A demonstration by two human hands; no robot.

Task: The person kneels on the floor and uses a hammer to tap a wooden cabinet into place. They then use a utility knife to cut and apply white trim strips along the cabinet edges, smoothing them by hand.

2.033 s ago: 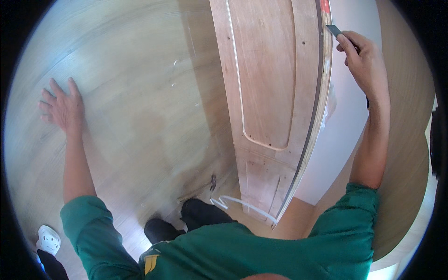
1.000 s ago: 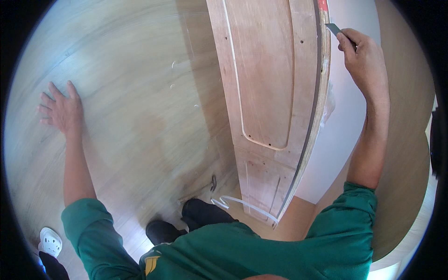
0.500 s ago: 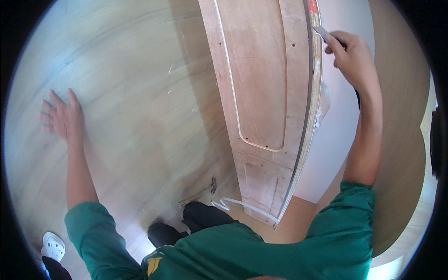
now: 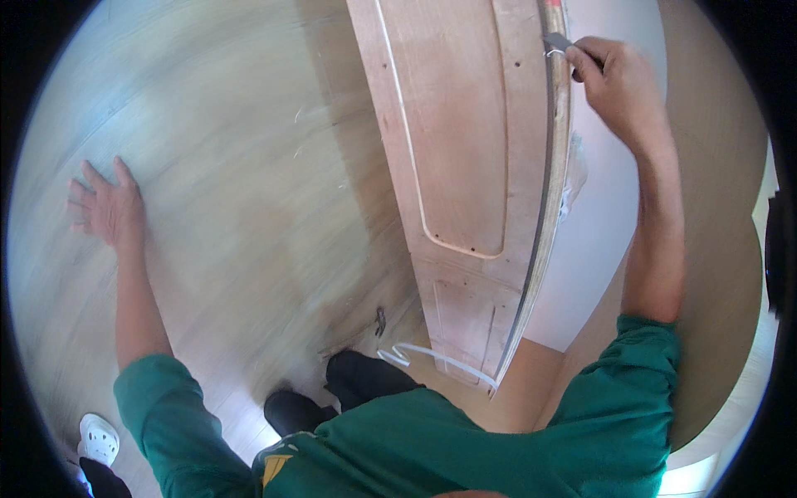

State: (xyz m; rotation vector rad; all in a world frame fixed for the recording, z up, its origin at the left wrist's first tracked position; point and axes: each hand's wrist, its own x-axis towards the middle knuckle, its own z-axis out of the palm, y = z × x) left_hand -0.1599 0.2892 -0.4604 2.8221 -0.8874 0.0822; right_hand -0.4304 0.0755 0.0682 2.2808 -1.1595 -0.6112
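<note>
My right hand [image 4: 621,87] is closed round the handle of a knife [image 4: 558,41] with a short, flat grey blade. The blade lies across the long edge of a wooden door panel [image 4: 457,124], near the top of the view. A thin pale curl shows beside the blade. Along that edge run a dark strip and a layered, pale wood band [image 4: 544,220]. Far to the left, my left hand [image 4: 114,207] has its fingers spread and holds nothing. It is over a wood-grained surface; I cannot tell whether it touches.
A white strip [image 4: 440,357] hangs loose and folded at the panel's lower end. Crumpled clear plastic [image 4: 573,170] sits behind the edge. A dark metal piece [image 4: 380,319] lies near my dark shoes. Someone's white clog [image 4: 100,440] shows at lower left. A curved wooden surface [image 4: 714,207] stands right.
The knife has shifted slightly up and left over the panel's edge, and a pale curl now shows by it. My left hand has hardly moved.
</note>
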